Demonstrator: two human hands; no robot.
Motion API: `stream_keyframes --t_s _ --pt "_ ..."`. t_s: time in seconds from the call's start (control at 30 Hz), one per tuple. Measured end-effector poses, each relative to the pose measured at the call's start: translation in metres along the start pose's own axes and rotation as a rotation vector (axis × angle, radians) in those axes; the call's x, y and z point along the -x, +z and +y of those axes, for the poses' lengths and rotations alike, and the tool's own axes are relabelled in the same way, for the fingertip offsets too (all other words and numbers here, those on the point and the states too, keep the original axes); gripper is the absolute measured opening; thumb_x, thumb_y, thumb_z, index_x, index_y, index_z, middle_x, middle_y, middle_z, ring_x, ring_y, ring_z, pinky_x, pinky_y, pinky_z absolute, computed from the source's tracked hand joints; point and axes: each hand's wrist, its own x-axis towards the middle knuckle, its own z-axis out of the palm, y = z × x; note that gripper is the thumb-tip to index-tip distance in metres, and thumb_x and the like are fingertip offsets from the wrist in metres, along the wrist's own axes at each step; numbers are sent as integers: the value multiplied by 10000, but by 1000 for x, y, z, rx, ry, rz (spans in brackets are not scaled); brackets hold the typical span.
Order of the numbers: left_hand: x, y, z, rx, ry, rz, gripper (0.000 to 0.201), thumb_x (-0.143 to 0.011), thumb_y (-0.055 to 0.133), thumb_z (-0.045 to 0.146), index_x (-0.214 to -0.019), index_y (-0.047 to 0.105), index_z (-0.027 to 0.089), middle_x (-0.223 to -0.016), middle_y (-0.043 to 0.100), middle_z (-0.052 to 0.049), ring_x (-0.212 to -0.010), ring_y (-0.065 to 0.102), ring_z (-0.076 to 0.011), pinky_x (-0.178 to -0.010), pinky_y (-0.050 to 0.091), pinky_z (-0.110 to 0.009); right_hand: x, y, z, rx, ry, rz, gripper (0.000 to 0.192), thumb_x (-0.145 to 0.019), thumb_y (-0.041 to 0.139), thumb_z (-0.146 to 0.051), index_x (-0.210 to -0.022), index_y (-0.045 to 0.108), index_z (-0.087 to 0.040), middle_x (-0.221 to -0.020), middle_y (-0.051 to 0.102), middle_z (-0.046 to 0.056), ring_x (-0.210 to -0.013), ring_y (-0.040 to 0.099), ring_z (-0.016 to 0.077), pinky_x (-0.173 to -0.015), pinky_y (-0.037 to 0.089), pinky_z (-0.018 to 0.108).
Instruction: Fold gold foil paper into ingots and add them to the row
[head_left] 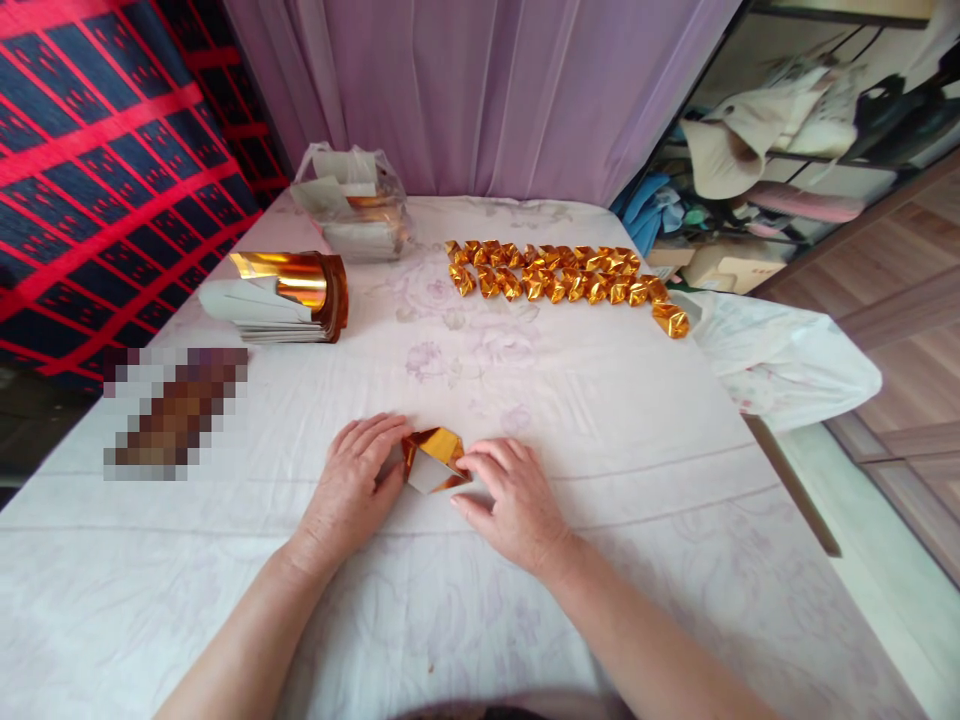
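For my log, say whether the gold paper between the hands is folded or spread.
Folded, at least partly: the gold paper shows angled gold flaps beside a pale face.

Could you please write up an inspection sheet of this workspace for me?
Surface: pale floral tablecloth, slightly creased.
Work pieces: partly folded gold paper between the hands, pale side showing; stack of gold-faced sheets at left; two rough rows of folded gold pieces toward the far right.
Clutter: clear bag with papers behind the stack; pixelated patch at left, unreadable.
Hands: left hand at the paper's left edge; right hand at its right edge, thumb apart.
Cables: nothing seen on the tablecloth.
Surroundings: purple curtain beyond; red-and-dark fabric at left; cap on shelving at right.
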Motion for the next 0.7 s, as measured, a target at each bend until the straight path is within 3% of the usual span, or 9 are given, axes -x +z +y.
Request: stream_keyframes --t_s 0.13,0.33,0.57,0.7 --pt "0 -1 4 -40 -35 -52 356 -893 495 202 -1242 569 214 -1224 674 -98 -1204 575 -275 -1050 377 -531 0 1 -2 47 -16 13 237 -804 715 -212 -1019 615 -208 -1036 678 68 -962 587 241 -857 454 412" --pt "0 -2 11 -93 -24 -28 254 -909 544 289 -1141 625 227 -1098 714 -84 -1046 647 -265 -1041 378 -534 2 1 0 141 8 64 245 -857 634 -197 -1099 595 -195 -1019 688 88 -935 618 244 -826 481 405" --pt "0 -2 22 -109 26 -23 177 -912 569 248 -1080 617 217 -1014 719 -58 -934 660 -236 -1029 388 -528 3 0 8 193 -3 59 392 -909 504 -157 -1298 555 -171 -1147 659 126 -1006 616 251 -886 516 422" --pt "-1 0 26 -131 91 -18 184 -925 551 205 -1084 643 214 -1050 711 -53 -945 652 -228 -1026 390 -517 3 -2 7 224 -5 2 412 -898 505 -137 -1300 578 -192 -1138 637 120 -1003 603 255 -884 523 428"
